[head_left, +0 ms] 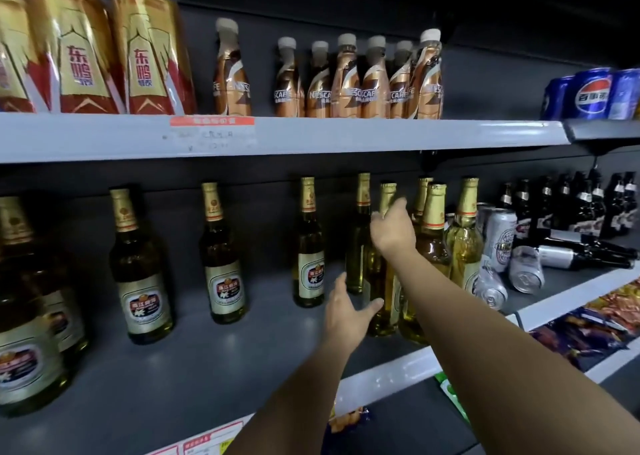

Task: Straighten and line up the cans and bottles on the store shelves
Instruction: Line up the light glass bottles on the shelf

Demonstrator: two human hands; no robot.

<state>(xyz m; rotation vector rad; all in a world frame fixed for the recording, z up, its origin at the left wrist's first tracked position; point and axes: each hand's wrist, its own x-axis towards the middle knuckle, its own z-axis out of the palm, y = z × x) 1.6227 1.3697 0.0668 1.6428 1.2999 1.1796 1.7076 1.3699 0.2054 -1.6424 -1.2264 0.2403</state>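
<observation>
A: Where's the right hand (393, 226)?

B: Up at the neck of one gold-foiled beer bottle (382, 274) in the cluster of beer bottles (433, 257). Its fingers curl round that neck, so it's gripping it.

A: And the left hand (346, 311)?

B: Lower down, just left of the same bottle's base. Fingers spread and relaxed, thumb reaching toward the glass; whether it touches, I can't tell.

A: What's to the left of the left hand?

B: Three labelled beer bottles (218, 257) standing upright and well apart on the grey shelf (214, 357), with bigger ones at the far left edge.

A: And right of the right hand?

B: Silver cans (500, 240), one upright, two tipped on their sides (526, 269). Beyond those, dark bottles (568, 205), a couple lying flat.

A: Above the hands?

B: Coffee bottles (360, 84) bunched on the upper shelf, one standing apart, and blue cola cans (590, 94) off to the right
</observation>
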